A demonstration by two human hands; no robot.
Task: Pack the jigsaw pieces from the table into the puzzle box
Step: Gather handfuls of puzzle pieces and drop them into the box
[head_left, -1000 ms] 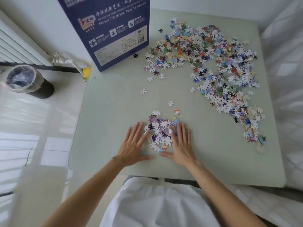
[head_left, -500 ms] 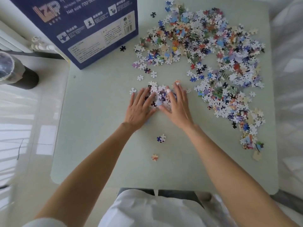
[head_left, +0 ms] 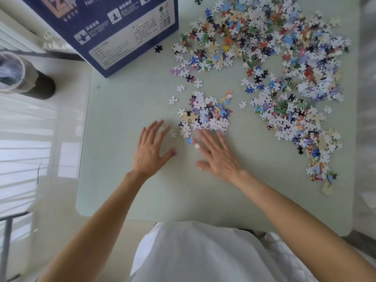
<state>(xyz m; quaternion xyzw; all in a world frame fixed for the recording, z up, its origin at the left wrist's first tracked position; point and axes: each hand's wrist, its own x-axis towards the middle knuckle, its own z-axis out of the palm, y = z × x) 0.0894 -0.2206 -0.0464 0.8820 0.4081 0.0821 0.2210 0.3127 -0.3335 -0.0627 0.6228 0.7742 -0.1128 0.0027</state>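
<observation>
Resting my left hand (head_left: pixel 151 148) and right hand (head_left: pixel 218 156) flat with fingers spread on the pale green worktop (head_left: pixel 126 119), I have the small gathered heap of multicoloured cardboard jigsaw pieces (head_left: pixel 207 113) just beyond my fingertips, nearer my right hand, and the dark blue puzzle box (head_left: pixel 114 31) far-left.

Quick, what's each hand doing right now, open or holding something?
Left hand: open, flat on the table, holding nothing.
Right hand: open, fingers straight, beside the small pile of pieces.

Bright soft daylight from left; motion blur throughout; wide-angle bending at edges.
</observation>
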